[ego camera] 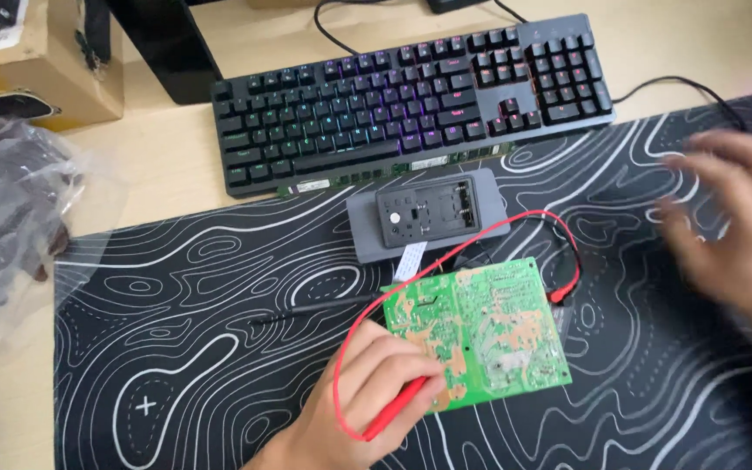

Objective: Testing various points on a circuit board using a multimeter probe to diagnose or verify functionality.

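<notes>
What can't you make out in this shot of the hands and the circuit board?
Head view only:
- Right hand: motion blur, so its grip is unclear.
- Red probe tip: hidden by left hand.
- Circuit board parts: too small.
- Cardboard box: cut off by the top edge.

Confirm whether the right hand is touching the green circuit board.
No: the blurred right hand is over the mat, apart from the green circuit board.

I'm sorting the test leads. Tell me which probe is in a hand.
The red probe, pinched in the left hand against the green circuit board. The black probe lies loose on the patterned mat, untouched.
</notes>
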